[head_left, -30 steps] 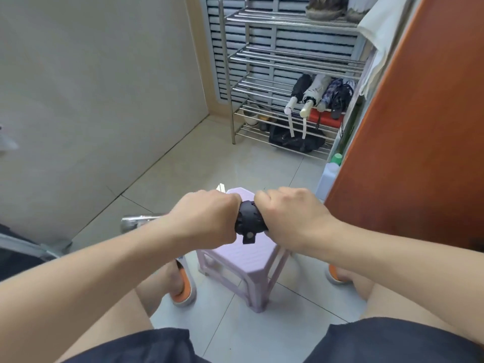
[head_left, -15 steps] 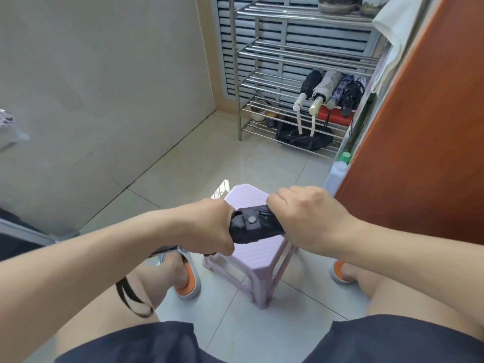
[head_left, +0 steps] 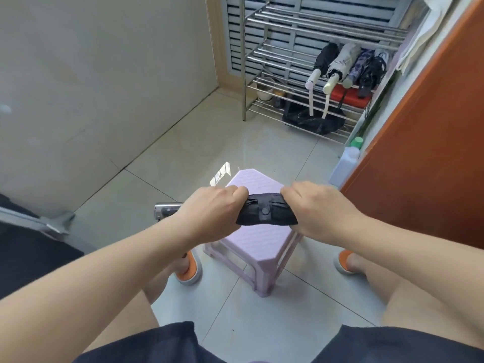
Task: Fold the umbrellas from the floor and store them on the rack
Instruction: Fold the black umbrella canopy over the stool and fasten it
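While the left hand (head_left: pixel 212 212) and right hand (head_left: pixel 318 208) each curl their grip round one end, the folded black umbrella (head_left: pixel 265 213) hangs level above the pink stool (head_left: pixel 258 242). Four folded umbrellas (head_left: pixel 345 65) lie side by side at the rack's (head_left: pixel 282 58) right edge.

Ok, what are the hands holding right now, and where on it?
A folded black umbrella, held level over the pink stool. The left hand grips its left end, the right hand its right end; the strapped middle is bare.
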